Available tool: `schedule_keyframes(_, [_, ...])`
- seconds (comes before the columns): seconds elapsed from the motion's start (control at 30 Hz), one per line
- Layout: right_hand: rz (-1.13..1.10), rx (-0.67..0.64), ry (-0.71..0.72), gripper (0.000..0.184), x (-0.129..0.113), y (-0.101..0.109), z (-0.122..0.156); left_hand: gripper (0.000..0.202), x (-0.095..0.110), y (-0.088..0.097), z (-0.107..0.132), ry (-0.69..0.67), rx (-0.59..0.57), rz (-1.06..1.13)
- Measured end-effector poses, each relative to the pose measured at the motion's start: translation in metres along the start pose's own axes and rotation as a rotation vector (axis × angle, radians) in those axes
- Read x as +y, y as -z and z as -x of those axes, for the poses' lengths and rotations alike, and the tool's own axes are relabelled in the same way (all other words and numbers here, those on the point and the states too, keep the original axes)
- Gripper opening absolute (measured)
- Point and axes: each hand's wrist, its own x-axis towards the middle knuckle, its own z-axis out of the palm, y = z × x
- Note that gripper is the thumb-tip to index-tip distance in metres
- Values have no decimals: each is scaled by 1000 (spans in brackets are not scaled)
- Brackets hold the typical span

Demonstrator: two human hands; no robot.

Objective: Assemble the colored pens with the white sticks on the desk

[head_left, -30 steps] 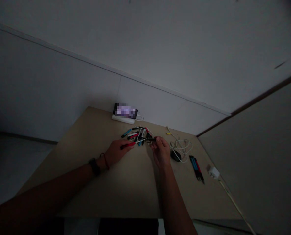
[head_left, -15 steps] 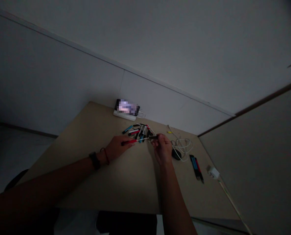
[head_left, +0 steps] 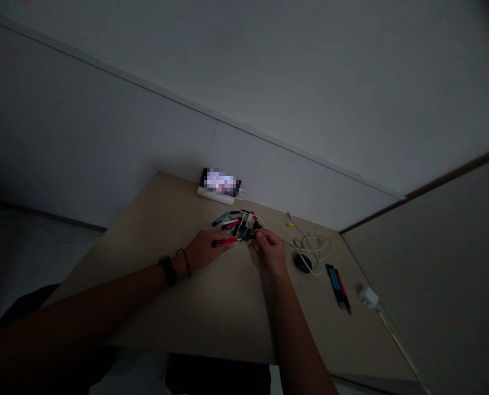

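A loose heap of slim black, red and blue pens lies on the tan wooden table, with thin white rods or wires crossing it. My left hand is shut on a red-and-black pen at the heap's near left side. My right hand pinches a dark pen end at the heap's right side, partly hidden by my fingers. The dim light makes small parts hard to tell apart.
A phone with a blurred screen rests on a white power strip at the wall. To the right lie a black mouse, a white cable, several pens and a white plug. Walls bound the table's far sides.
My right hand has moved left, closer to the heap, and my left hand has edged toward it with the red-and-black pen. The whole view has shifted slightly as my head moved.
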Motion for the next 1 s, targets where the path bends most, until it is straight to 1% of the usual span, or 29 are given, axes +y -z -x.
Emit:
schedule_keyframes(0.2, [78,-43,-36,33,6,0,0,24,-2,-2,-1,-8,3,7])
schedule_keyframes(0.33, [79,-51,-24,31,7,1,0,24,-5,-4,-2,2,7,39])
schedule_keyframes(0.47, [85,-62,-47,33,9,1,0,24,-5,-5,-1,-4,8,65])
schedule_keyframes(0.57, [115,-38,-51,33,10,3,0,22,-4,-5,-1,1,4,53])
schedule_keyframes(0.7, [127,65,14,30,7,7,-1,23,-3,-4,-2,4,-19,34])
schedule_keyframes(0.77, [124,83,36,30,5,7,-1,24,-2,-3,-2,14,-23,31])
schedule_keyframes(0.93, [61,-4,0,30,0,1,2,26,0,0,-2,39,-28,21])
schedule_keyframes(1.0, [21,-15,-3,31,-1,-2,3,28,1,0,-1,37,-26,34])
